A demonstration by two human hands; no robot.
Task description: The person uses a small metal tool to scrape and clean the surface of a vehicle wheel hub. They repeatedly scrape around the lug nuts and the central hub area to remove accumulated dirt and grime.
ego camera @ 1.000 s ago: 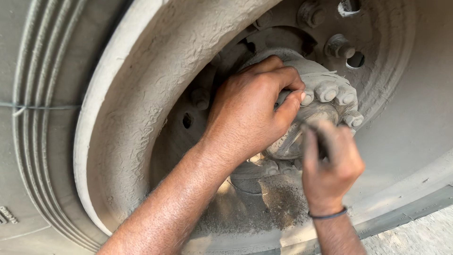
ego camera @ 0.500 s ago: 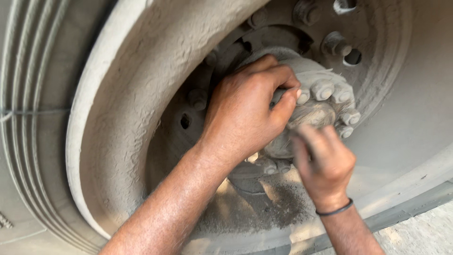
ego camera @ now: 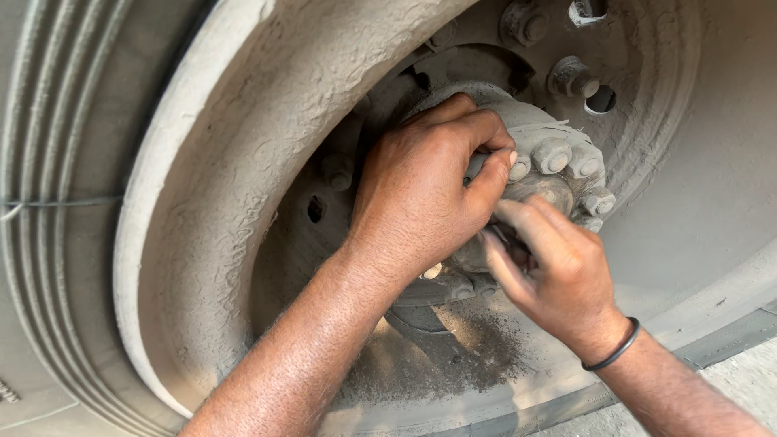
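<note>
Two bare hands work at a dusty wheel, whose ribbed tyre [ego camera: 48, 202] fills the left edge and whose pale, caked rim [ego camera: 202, 210] curves around a deep recess. At the middle of that recess the left hand [ego camera: 421, 194] is curled over the grey hub [ego camera: 558, 162], fingertips pressed on its bolted face. Just beside it, the right hand [ego camera: 550, 275], a black band [ego camera: 613, 348] on its wrist, pinches something small and dark against the hub's lower edge; what it is cannot be told.

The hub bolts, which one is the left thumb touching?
The left hand has its thumb tip on the leftmost exposed hub bolt; the others sit to its right, untouched.
</note>
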